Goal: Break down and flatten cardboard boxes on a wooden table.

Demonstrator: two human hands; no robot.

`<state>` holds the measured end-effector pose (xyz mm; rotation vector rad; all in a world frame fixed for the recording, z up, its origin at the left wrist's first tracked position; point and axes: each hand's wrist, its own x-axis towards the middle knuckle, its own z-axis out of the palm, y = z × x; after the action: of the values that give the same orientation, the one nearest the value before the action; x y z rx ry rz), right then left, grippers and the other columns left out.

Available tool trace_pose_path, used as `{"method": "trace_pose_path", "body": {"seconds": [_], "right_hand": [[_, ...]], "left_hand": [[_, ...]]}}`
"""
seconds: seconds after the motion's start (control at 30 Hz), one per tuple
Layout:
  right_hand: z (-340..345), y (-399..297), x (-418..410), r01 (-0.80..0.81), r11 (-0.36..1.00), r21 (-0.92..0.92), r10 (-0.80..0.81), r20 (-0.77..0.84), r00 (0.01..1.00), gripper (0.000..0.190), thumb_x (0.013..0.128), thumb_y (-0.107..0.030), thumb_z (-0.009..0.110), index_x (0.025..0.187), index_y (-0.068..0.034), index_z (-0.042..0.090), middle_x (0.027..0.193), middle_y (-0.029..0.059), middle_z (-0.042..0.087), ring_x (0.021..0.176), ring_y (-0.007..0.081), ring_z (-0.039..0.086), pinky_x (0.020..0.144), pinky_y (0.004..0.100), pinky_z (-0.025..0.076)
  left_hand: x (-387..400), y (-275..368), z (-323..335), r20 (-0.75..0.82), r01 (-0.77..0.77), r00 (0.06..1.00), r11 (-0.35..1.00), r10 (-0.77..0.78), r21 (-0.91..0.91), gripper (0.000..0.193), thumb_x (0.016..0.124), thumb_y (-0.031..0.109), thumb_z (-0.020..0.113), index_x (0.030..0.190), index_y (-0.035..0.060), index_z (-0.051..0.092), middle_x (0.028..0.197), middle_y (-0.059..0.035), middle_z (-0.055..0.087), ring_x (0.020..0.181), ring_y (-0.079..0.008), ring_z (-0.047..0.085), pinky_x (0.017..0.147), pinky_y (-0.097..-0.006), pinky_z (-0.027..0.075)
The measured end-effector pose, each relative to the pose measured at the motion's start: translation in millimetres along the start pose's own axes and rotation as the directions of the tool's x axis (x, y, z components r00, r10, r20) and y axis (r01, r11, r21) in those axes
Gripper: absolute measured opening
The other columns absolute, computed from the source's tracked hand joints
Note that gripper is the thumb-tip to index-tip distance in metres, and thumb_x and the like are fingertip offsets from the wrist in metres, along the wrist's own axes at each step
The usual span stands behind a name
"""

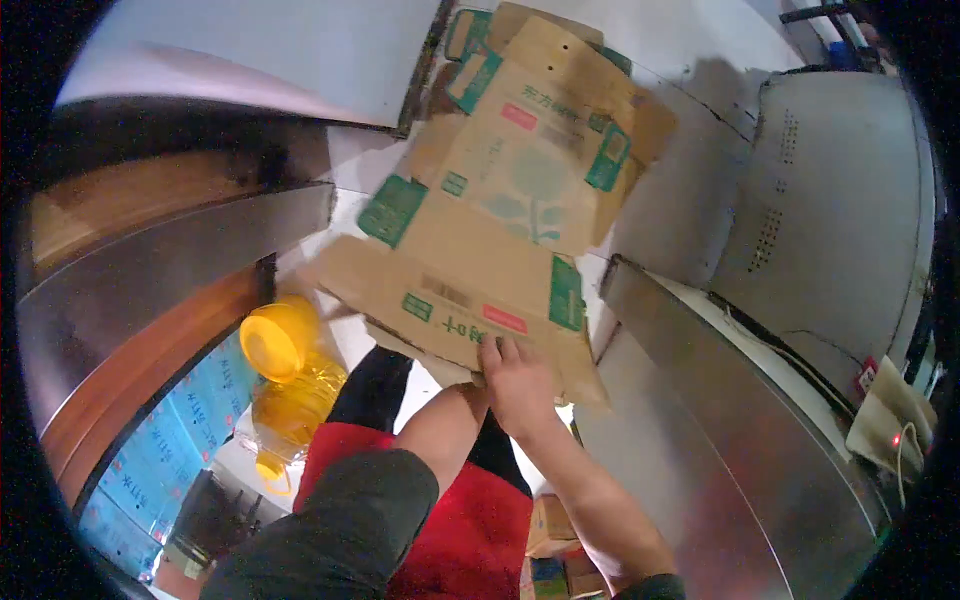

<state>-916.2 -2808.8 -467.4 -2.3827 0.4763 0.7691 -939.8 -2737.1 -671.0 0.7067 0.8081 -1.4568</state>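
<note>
A flattened brown cardboard carton [495,225] with green corner prints and a pale plant picture lies before me. It slants from the floor up toward my body. My right hand [517,382] grips its near edge, fingers on the printed face and the thumb out of sight. Beside it, my left forearm [442,424] reaches to the underside of the same edge. The cardboard and my right hand hide the left hand, so its grip cannot be seen. More flattened cardboard [649,127] shows beneath the carton's far end.
On the left stand a large bottle of yellow oil [296,412], a yellow plastic container [277,341] and blue printed packs [180,435] under a shelf. A metal cabinet [697,405] borders the right side. Small boxes [555,536] sit near my feet.
</note>
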Motion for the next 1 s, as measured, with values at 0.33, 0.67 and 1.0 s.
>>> {"method": "trace_pose_path", "body": {"seconds": [0.33, 0.67, 1.0], "right_hand": [[48, 61, 10, 0.008, 0.948, -0.318, -0.017, -0.025, 1.0, 0.055, 0.09, -0.018, 0.062, 0.14, 0.004, 0.052, 0.14, 0.0222, 0.059, 0.13, 0.0388, 0.056, 0.108, 0.0487, 0.045], [-11, 82, 51, 0.062, 0.938, -0.34, -0.139, -0.206, 0.969, 0.058, 0.097, -0.017, 0.051, 0.151, 0.003, 0.042, 0.151, 0.023, 0.05, 0.141, 0.0426, 0.046, 0.118, 0.0525, 0.036], [93, 67, 51, -0.166, 0.944, -0.285, 0.221, 0.173, 0.96, 0.076, 0.092, -0.027, 0.073, 0.156, -0.008, 0.037, 0.162, 0.0233, 0.033, 0.147, 0.0456, 0.035, 0.113, 0.06, 0.038]], "left_hand": [[-134, 52, -3, 0.148, 0.116, 0.982, 0.993, -0.116, 0.002, 0.035, 0.102, 0.018, 0.063, 0.135, 0.0148, 0.054, 0.136, -0.002, 0.059, 0.122, -0.0278, 0.063, 0.1, -0.0495, 0.056], [-140, 127, 101, 0.01, -0.385, 0.922, 0.913, 0.387, 0.134, 0.044, 0.108, 0.036, 0.053, 0.139, 0.0054, 0.05, 0.128, -0.0163, 0.064, 0.114, -0.0336, 0.068, 0.096, -0.0535, 0.058], [-83, 85, -78, -0.31, 0.237, 0.944, 0.892, -0.117, 0.384, 0.041, 0.102, 0.039, 0.057, 0.124, 0.004, 0.06, 0.093, -0.0152, 0.072, 0.071, -0.0252, 0.072, 0.06, -0.0403, 0.06]]}}
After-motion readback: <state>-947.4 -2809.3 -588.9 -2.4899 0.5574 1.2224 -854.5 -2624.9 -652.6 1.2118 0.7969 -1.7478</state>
